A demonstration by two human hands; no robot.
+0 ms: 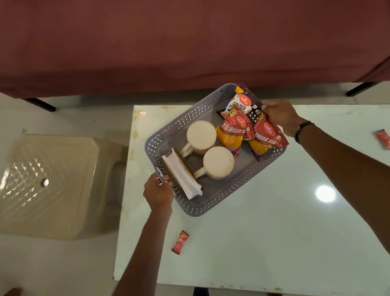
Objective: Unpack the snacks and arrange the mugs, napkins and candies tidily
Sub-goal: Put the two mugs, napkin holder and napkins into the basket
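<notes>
A grey perforated basket (195, 208) sits on the white table (256, 237). Inside stand two cream mugs upside down (201, 134) (218, 161), a stack of white napkins (182, 176) in a brown holder, and red and yellow snack packets (232, 130) (267, 135), with a dark salted-nuts packet (239, 102) behind them. My left hand (158, 193) grips the basket's near-left rim. My right hand (281, 116) holds the basket's far-right rim beside the snack packets. Two red wrapped candies lie on the table, one near the front left (180, 242) and one at the right (386, 139).
A maroon sofa (179, 31) with black legs runs along the far side of the table. A beige plastic stool (51, 184) stands on the floor left of the table. My feet show under the table's near edge.
</notes>
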